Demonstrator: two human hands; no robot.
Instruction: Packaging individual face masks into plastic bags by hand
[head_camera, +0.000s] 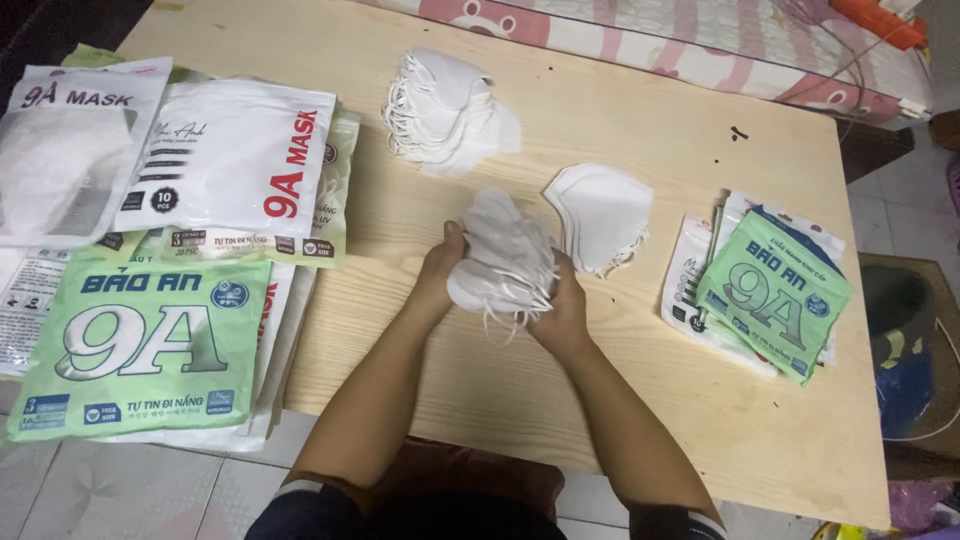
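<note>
soft, even light is falling from above onto the pale wooden board (640, 330), leaving it bright while the top left corner and the right edge of the view are sinking into dimness. the glossy packets (235, 150) at the left are throwing back a mild sheen, the white mask stack (445, 110) is washing out so its folds are barely showing, and only a faint shadow is lying under the forearms. the picture is staying fairly sharp in the middle, though the wide lens is bending the board's edges and softening the corners.
</note>
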